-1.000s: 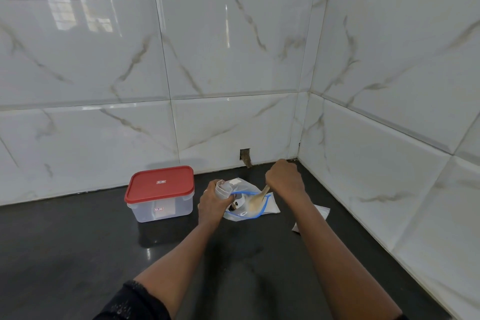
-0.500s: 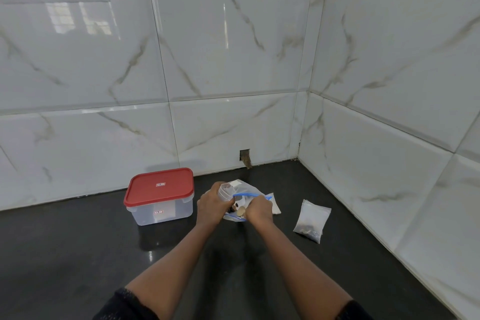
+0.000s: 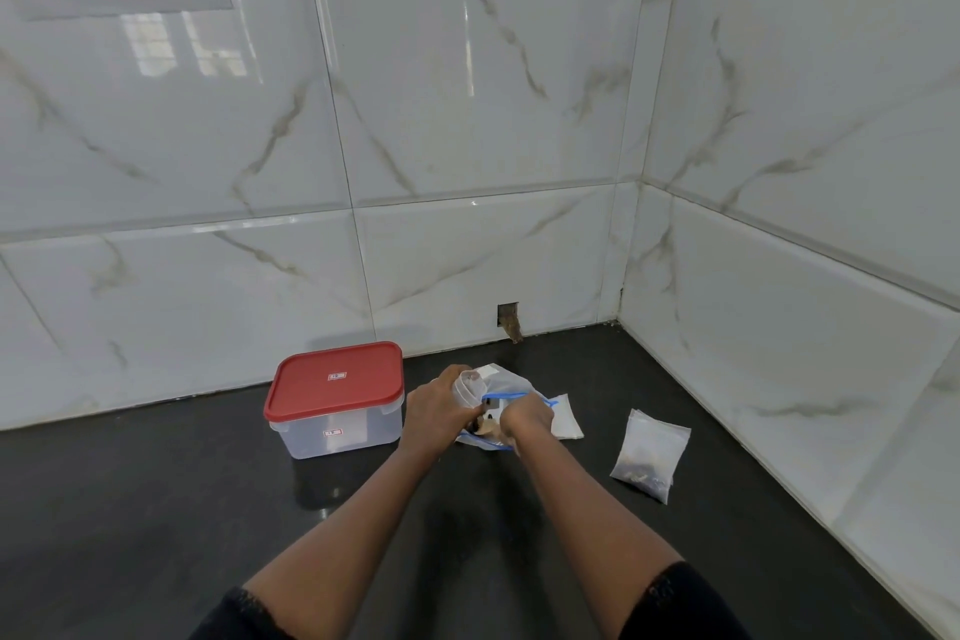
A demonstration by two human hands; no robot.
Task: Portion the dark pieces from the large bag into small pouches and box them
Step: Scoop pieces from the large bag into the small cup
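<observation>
Both hands are in at the middle of the dark counter (image 3: 156, 509), close to the back wall (image 3: 467, 120). Your left hand (image 3: 434, 411) has its fingers curled right round a small pouch (image 3: 467, 387). It's clear plastic, held upright w/ the mouth up, something brownish showing at its top.

Your right hand (image 3: 524, 418) sits just beside it, knuckles up, fingers curled under and tucked into the mouth of the large bag (image 3: 506, 379). What those fingers have hold of I can't tell, they're hidden. A tan bit (image 3: 485, 429) pokes out just below the fist; gripped or not, can't say.

The large bag lies on the counter btwn your hands and the back wall, its blue zip strip (image 3: 511, 396) gaping open by your right knuckles. Under the bag's right edge there's a flat white pouch (image 3: 566, 421) on the counter.

Over to the right, well apart from both hands, a filled pouch (image 3: 649, 450) lies flat nr the side wall (image 3: 805, 327). Dark pieces (image 3: 641, 476) are gathered at its near end.

Left of your left hand is the box (image 3: 337, 437), clear plastic w/ its red lid (image 3: 335, 379) on and closed, standing near the back wall. A dark sleeve (image 3: 675, 603) shows at each upper arm, bottom of view. There's a small hole (image 3: 508, 320) at the base of the tiles, behind the bag.
</observation>
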